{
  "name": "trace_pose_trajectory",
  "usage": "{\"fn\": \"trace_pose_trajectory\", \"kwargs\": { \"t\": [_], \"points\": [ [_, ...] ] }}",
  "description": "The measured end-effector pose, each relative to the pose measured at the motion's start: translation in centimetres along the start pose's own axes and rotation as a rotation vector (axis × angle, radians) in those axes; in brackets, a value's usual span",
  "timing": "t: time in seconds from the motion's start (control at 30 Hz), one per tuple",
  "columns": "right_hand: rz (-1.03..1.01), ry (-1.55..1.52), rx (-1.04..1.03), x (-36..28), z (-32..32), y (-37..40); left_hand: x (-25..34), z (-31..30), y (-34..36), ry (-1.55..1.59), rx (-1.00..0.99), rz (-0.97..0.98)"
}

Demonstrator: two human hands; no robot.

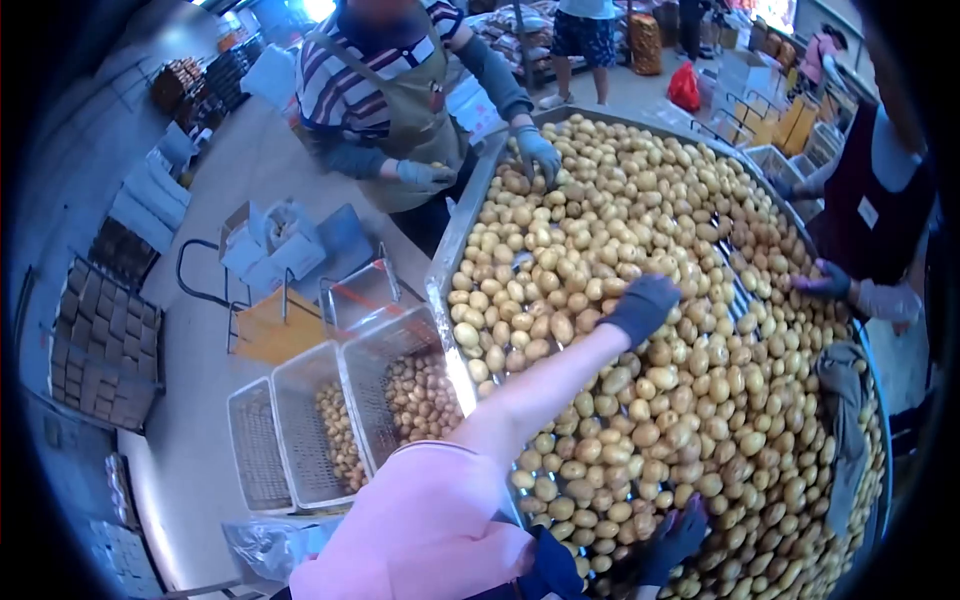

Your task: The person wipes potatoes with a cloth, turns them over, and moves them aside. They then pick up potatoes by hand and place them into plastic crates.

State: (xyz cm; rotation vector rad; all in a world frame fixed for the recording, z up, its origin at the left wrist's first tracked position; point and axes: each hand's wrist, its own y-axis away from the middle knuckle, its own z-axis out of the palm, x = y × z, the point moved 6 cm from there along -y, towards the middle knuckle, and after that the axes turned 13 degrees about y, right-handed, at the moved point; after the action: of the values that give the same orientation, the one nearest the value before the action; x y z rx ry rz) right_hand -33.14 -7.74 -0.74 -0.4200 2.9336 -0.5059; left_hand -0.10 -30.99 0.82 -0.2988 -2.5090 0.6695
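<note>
A large heap of small yellow-brown potatoes (700,370) covers a metal-rimmed sorting table (455,235). My left hand (645,308), in a dark grey glove, reaches out over the middle of the heap. Its back faces me and its fingers point down among the potatoes, their tips hidden. Nearer to my body, my right hand (675,545) is low over the near part of the heap, also in a dark glove. Its fingers are spread apart, with potatoes all round it and none seen in its grasp. Between the potatoes, bits of a slatted metal surface (741,300) show.
Across the left rim stands a co-worker (420,110) with gloved hands at the heap's edge. Another person (870,210) reaches in from the right. White plastic crates (310,430), some holding potatoes, stand left of the table. A grey cloth (848,420) hangs over the right rim.
</note>
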Motion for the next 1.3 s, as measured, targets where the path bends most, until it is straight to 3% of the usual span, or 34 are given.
{"fn": "trace_pose_trajectory", "kwargs": {
  "t": [0.07,0.13,0.23,0.27,0.4,0.47,0.5,0.53,0.57,0.6,0.63,0.67,0.7,0.93,1.03,1.2,1.27,1.3],
  "points": [
    [0.058,-0.006,-0.079,-0.2,0.7,-0.2,-1.1,3.7,-2.5,-0.181,-0.404,-0.336],
    [0.050,0.039,0.005,-0.5,0.4,-0.2,-1.1,4.4,-4.0,-0.233,-0.295,-0.396],
    [0.066,0.089,0.000,-0.9,0.0,-0.1,-2.9,7.1,-5.0,-0.354,-0.702,-0.528],
    [0.077,0.088,-0.005,-0.9,0.0,-0.1,-3.2,7.3,-5.2,-0.359,-0.706,-0.526],
    [0.094,0.079,-0.004,-0.9,-0.1,-0.3,-3.0,3.7,-4.0,-0.101,-0.556,-0.546],
    [0.117,-0.001,-0.047,-0.3,0.7,0.2,-3.0,3.3,-2.6,0.146,-0.340,-0.445],
    [0.130,0.001,-0.068,-0.4,1.0,0.5,-4.5,4.7,-1.0,0.275,-0.168,-0.244],
    [0.160,0.019,-0.100,-0.2,1.2,0.6,-2.1,2.0,0.5,0.465,0.033,-0.187],
    [0.155,-0.014,-0.079,-0.7,0.5,0.2,-1.7,2.2,2.2,1.384,0.067,-0.424],
    [0.187,0.057,-0.114,0.2,1.8,0.8,0.7,-1.7,3.0,0.923,-0.011,-0.364],
    [0.149,0.056,-0.091,-1.0,-0.5,-0.6,2.0,-2.8,4.3,1.221,0.055,-0.290],
    [0.076,0.050,0.034,-0.7,-0.2,-0.5,4.7,-5.6,5.1,1.373,0.087,-0.365],
    [0.107,0.041,0.032,-0.9,-0.5,-0.7,6.3,-7.5,6.1,1.482,0.117,-0.408],
    [0.096,0.026,0.090,-1.0,-0.6,-0.4,9.5,-12.8,9.7,1.391,0.198,-0.333],
    [0.092,0.025,0.110,-0.9,-0.4,-0.2,10.1,-14.1,10.9,1.401,0.195,-0.423],
    [0.095,0.047,0.125,-1.1,-0.7,-0.1,10.7,-15.7,12.5,1.410,0.210,-0.384],
    [0.082,-0.002,0.135,-1.1,-1.1,-0.2,10.2,-15.6,13.6,1.576,0.200,-0.460],
    [0.080,0.009,0.140,-0.9,-0.6,0.0,10.7,-15.6,14.1,1.729,0.186,-0.596]
  ]
}}
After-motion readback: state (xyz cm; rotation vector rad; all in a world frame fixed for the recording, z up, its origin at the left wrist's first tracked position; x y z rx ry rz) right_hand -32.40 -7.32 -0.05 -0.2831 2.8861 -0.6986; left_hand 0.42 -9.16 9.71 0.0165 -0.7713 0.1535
